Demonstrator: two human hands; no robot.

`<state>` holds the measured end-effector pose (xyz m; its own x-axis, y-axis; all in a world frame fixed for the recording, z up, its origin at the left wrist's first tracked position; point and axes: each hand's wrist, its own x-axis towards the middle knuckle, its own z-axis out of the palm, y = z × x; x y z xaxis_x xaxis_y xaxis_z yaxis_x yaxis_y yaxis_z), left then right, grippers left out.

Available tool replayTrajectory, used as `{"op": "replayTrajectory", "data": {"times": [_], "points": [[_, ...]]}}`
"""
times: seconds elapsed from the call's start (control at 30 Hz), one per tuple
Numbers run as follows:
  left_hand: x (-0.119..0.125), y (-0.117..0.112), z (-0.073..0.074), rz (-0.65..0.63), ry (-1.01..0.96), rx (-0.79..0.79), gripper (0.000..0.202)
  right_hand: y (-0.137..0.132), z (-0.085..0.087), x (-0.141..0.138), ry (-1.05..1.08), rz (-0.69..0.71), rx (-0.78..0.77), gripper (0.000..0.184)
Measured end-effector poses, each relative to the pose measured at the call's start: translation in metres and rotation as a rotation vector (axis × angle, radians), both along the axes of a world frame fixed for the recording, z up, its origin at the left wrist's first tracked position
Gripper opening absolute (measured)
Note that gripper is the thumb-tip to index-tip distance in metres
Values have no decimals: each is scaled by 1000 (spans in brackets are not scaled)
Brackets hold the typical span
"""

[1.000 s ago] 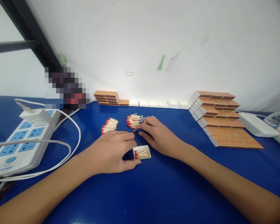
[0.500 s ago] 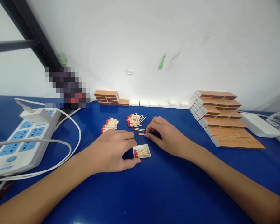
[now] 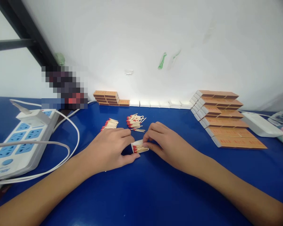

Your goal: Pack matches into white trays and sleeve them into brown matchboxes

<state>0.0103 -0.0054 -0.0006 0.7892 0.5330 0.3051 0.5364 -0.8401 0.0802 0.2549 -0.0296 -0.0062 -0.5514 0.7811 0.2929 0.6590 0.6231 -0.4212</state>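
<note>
A small white matchbox tray lies on the blue table, partly filled with red-headed matches. My left hand steadies it from the left, thumb at the near side and fingers at the far side. At the tray's right end, my right hand pinches a match whose stick is mostly hidden among the others and behind the fingertips. Beyond the hands are two match piles: a neat left pile, partly covered by my left hand, and a looser middle pile.
Several white trays line the wall, beside a small stack of orange matchboxes. A stepped matchbox stack stands right, near a white device. On the left lies a power strip with looping white cables.
My right hand has brought a match from beside the middle pile to the tray. The tray and my left hand sit slightly farther from me and to the left in view.
</note>
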Motion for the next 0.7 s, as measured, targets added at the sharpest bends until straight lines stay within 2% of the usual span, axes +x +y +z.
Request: {"op": "replayTrajectory", "data": {"times": [0.1,0.2,0.27,0.4,0.53,0.7], "points": [[0,-1,0,-41,5,2,27,5,-4,0,61,-28,-11,8],[-1,-2,0,-61,12,-7,26,18,-13,2,88,-150,11,4],[-2,-2,-1,-65,19,-18,26,27,-20,2,82,-201,9,9],[-1,-3,0,-65,24,-7,26,36,-28,0,58,-190,-42,6],[0,-2,1,-42,31,3,27,33,-22,3,6,-175,-18,10],[-1,1,-1,40,13,11,27,23,-9,9,62,-135,-8,11]]}}
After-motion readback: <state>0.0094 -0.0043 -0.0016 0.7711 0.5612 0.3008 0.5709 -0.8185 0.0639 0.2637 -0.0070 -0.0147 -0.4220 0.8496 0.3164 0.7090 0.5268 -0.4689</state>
